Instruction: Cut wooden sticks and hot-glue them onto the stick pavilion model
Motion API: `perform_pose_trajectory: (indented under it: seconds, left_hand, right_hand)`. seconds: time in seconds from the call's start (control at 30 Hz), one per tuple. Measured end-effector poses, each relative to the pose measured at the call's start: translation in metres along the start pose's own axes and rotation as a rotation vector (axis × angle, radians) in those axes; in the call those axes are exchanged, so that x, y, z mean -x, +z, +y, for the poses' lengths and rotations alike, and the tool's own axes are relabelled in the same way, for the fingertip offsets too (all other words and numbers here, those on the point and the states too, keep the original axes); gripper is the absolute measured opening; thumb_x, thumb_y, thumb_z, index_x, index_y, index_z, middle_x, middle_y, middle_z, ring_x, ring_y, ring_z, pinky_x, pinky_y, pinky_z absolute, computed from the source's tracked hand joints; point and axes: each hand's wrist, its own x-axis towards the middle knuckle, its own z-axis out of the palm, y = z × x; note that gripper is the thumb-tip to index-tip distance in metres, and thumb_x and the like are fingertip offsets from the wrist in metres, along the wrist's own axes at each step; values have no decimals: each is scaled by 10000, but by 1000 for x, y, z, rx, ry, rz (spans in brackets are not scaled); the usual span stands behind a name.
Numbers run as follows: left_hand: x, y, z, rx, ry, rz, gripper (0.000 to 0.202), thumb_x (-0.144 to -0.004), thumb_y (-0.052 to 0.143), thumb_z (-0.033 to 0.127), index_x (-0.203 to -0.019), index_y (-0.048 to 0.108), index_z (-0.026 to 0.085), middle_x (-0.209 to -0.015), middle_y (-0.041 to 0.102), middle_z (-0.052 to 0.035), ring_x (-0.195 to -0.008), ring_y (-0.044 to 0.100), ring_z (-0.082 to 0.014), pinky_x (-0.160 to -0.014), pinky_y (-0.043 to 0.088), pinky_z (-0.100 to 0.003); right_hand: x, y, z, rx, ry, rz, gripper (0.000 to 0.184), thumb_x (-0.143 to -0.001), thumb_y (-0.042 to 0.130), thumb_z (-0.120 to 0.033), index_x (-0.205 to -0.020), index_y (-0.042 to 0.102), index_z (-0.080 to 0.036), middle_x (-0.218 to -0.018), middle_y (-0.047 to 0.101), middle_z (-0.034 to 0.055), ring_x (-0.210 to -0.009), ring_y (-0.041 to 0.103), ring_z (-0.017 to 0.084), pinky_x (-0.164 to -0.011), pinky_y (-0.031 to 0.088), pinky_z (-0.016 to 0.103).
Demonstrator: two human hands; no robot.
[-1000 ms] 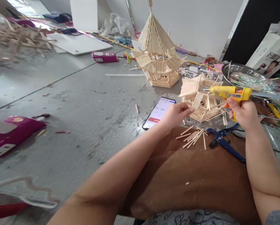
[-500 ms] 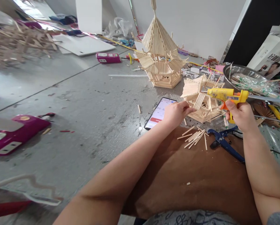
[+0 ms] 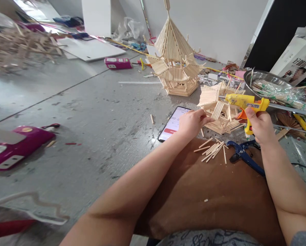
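The left hand [image 3: 192,122] pinches the edge of the small stick model [image 3: 219,109], which sits just right of the phone [image 3: 174,123]. The right hand [image 3: 261,124], fingers curled, grips the yellow glue gun [image 3: 245,101] above that model.

The grey concrete floor [image 3: 91,112] carries a tall stick pagoda [image 3: 175,65]. In front of the pagoda and to its right sits a smaller stick model [image 3: 219,109]. Straight in front of it lies a phone [image 3: 174,123], screen up, and a stray stick [image 3: 152,119]. Left of the pagoda lie a small magenta box [image 3: 117,63] and, behind that, a white board [image 3: 91,49]. Far to its front left rests a larger magenta case [image 3: 14,145]. To its right stands a metal bowl [image 3: 264,77].
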Motion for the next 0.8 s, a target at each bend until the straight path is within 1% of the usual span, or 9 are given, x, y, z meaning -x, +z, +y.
perform_pose_trajectory:
  seconds: [0.13, 0.33, 0.57, 0.7, 0.8]
  left_hand:
    - [-1, 0, 0, -2, -17, 7, 305, -693, 576, 514, -703, 616, 212, -638, 593, -31, -620, 503, -146, -559, 274, -241]
    - [-1, -1, 2, -68, -9, -7, 311, -708, 559, 516, -722, 621, 211, -648, 606, -39, -610, 513, -151, -544, 269, -242]
    - [-2, -3, 3, -107, -9, -23, 353, -723, 515, 550, -738, 618, 213, -663, 607, -47, -615, 516, -164, -540, 255, -249]
    - [-1, -4, 4, -127, -6, -32, 359, -723, 511, 556, -747, 615, 214, -676, 602, -46, -633, 523, -165, -555, 278, -249]
    - [-1, -9, 5, -149, 8, -58, 353, -720, 522, 548, -760, 611, 208, -705, 611, -52, -701, 541, -183, -586, 314, -255]
  right_hand:
    - [0, 0, 0, 0, 6, -6, 345, -715, 524, -539, -767, 602, -207, -686, 648, 42, -671, 641, 192, -561, 524, 325]
    - [0, -3, -1, 37, 3, -33, 334, -755, 475, -522, -778, 577, -204, -722, 646, 48, -652, 646, 188, -527, 516, 312]
    - [1, -4, -5, -43, 39, -10, 323, -716, 534, -526, -822, 566, -223, -756, 660, 49, -587, 633, 177, -514, 515, 319]
    - [2, -5, -7, -50, 6, -15, 317, -731, 523, -519, -802, 559, -212, -729, 652, 39, -526, 617, 151, -468, 501, 292]
    - [2, -6, -8, 7, -31, -21, 324, -750, 492, -526, -751, 554, -208, -711, 645, 35, -489, 605, 140, -434, 482, 282]
